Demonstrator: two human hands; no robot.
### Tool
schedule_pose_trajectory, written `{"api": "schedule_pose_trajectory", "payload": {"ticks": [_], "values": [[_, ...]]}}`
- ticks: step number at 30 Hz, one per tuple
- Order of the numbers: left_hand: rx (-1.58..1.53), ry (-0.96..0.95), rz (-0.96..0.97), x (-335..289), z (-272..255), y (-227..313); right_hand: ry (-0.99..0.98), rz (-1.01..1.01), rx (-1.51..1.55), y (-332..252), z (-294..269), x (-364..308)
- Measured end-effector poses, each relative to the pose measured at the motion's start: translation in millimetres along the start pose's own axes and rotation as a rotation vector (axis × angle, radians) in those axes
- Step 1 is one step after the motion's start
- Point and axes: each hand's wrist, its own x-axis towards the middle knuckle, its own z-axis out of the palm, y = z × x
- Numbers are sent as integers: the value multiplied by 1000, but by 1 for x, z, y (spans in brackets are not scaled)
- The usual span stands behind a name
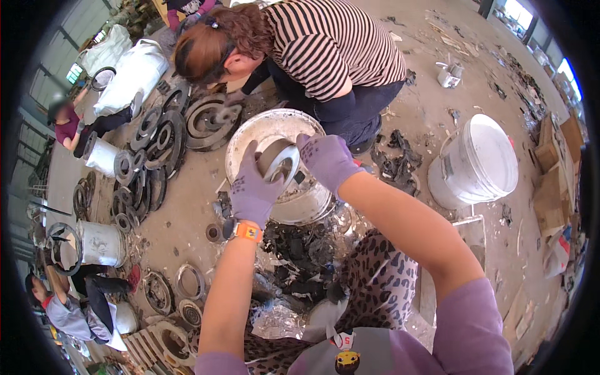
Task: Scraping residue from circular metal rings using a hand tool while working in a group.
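Observation:
A grey metal ring (282, 164) is tilted above an upturned white bucket (240, 147). My left hand (255, 190), in a purple glove with dark dots, is closed round its left side, thumb and fingers apart across it. My right hand (328, 161), gloved alike, is closed with bent fingers at the ring's upper right edge. Whatever lies inside that fist is hidden, and a small red bit shows by the wrist. Black scraps (300, 256) are heaped below the bucket, in front of my knees.
A co-worker in a striped top (340, 47) bends just across the bucket. Dark rings (164, 137) are piled to the left. A white bucket (447, 178) stands at right, near cardboard boxes (553, 181). Other people (75, 312) sit at far left.

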Motion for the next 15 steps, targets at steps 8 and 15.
{"api": "schedule_pose_trajectory", "payload": {"ticks": [8, 15], "values": [[400, -174, -92, 30, 1, 6, -19, 48, 12, -12, 8, 13], [297, -116, -92, 30, 6, -5, -29, 115, 258, 1, 44, 31]]}}
